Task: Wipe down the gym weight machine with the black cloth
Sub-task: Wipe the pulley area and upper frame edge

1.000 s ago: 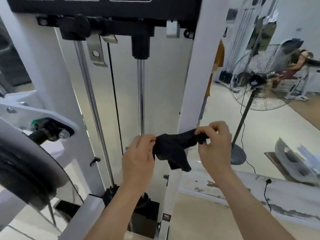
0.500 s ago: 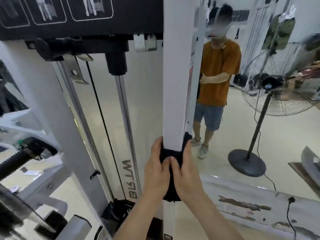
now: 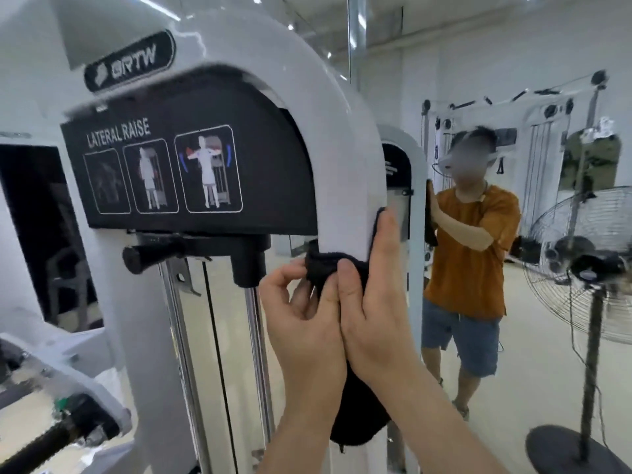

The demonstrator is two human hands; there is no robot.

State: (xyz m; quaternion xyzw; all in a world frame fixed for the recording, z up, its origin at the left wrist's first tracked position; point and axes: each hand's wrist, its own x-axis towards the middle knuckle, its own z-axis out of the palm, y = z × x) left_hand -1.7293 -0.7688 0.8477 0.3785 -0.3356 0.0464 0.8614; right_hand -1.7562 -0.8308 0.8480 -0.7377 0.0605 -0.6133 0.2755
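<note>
Since half a second ago both hands have slid the black cloth point(image 3: 326, 268) up the white upright point(image 3: 345, 186) of the weight machine, from its lower stretch to just under the curved top, and the view has tilted up with them. At far left a white lever arm point(image 3: 51, 367) of the machine shows blurred. Next comes the black instruction panel point(image 3: 191, 165), lettered "LATERAL RAISE" above three small figures, with two chrome guide rods point(image 3: 254, 343) running down beneath it. The left hand point(image 3: 304, 336) holds the cloth against the inner edge of the upright, its fingers point(image 3: 284, 285) curled onto the fabric. Touching it, the right hand point(image 3: 372, 302) presses the cloth round the outer edge, thumb on the front and fingers straight along the side. The cloth's loose end hangs below the wrists. Right of the upright a mirror point(image 3: 547, 336) shows a person in an orange shirt point(image 3: 472, 254), and a standing fan point(image 3: 588, 265) is at far right.
</note>
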